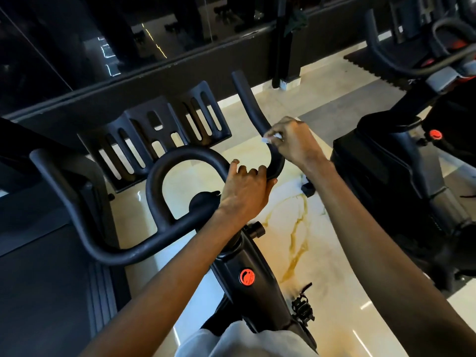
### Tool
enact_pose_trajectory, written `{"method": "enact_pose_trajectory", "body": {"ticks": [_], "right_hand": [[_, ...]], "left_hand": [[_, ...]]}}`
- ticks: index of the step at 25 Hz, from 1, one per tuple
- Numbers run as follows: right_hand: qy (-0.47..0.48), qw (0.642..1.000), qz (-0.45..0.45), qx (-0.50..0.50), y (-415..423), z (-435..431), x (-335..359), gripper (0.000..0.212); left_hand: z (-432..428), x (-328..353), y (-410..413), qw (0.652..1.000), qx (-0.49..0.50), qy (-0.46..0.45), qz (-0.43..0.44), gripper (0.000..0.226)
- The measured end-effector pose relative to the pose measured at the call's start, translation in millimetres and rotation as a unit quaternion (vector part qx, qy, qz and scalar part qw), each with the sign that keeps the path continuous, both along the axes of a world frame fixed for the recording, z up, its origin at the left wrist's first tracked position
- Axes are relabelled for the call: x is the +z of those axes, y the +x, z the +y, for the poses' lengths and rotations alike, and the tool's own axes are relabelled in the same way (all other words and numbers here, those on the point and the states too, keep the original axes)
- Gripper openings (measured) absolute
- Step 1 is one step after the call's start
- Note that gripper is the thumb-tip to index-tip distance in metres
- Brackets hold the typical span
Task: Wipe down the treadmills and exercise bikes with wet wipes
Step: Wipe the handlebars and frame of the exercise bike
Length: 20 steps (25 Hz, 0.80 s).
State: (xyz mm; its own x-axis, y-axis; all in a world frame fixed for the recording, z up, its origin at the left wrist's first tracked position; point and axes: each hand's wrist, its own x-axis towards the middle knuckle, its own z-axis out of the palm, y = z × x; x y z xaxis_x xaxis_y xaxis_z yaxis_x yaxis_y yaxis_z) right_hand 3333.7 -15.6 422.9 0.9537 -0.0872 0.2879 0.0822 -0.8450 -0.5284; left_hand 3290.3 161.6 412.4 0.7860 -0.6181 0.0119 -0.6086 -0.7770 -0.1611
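A black exercise bike stands below me, its curved handlebar [85,228] spreading left and right with a loop in the middle. My left hand [246,191] grips the bar where the loop meets the right horn [251,106]. My right hand [293,141] pinches a small white wet wipe [270,138] and presses it against that right horn, just above my left hand. The bike's frame carries a red round sticker [247,276]. A black tablet holder [164,132] with slots sits beyond the handlebar.
A second exercise bike [401,161] stands close on the right, with a red knob. A treadmill deck [38,279] lies on the left. The floor [309,240] is glossy cream marble. A dark wall with glass panels runs along the back. A pedal [302,307] shows below.
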Motion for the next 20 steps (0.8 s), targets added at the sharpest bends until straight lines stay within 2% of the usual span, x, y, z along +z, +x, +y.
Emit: {"method": "enact_pose_trajectory", "body": {"ticks": [3,7,11,16,20], "right_hand": [[-0.035,0.998,0.046,0.039,-10.3,-14.4,8.9,0.014],[-0.052,0.997,-0.021,0.054,14.7,-8.2,9.2,0.017],[-0.013,0.998,-0.054,-0.002,30.8,12.1,2.1,0.019],[-0.045,0.997,0.056,0.037,5.7,-4.5,14.8,0.018],[-0.107,0.993,-0.012,0.056,37.2,8.4,12.3,0.019]], "left_hand": [[-7.9,-4.1,1.6,1.000,-0.008,-0.009,-0.002,0.042],[-6.1,-10.1,1.2,0.999,-0.016,-0.022,-0.031,0.039],[-5.1,-15.1,3.2,0.997,-0.023,-0.046,-0.065,0.038],[-5.4,-14.9,3.1,0.996,-0.040,-0.032,-0.069,0.040],[-4.5,-9.3,1.4,0.998,-0.033,-0.021,-0.057,0.042]]}}
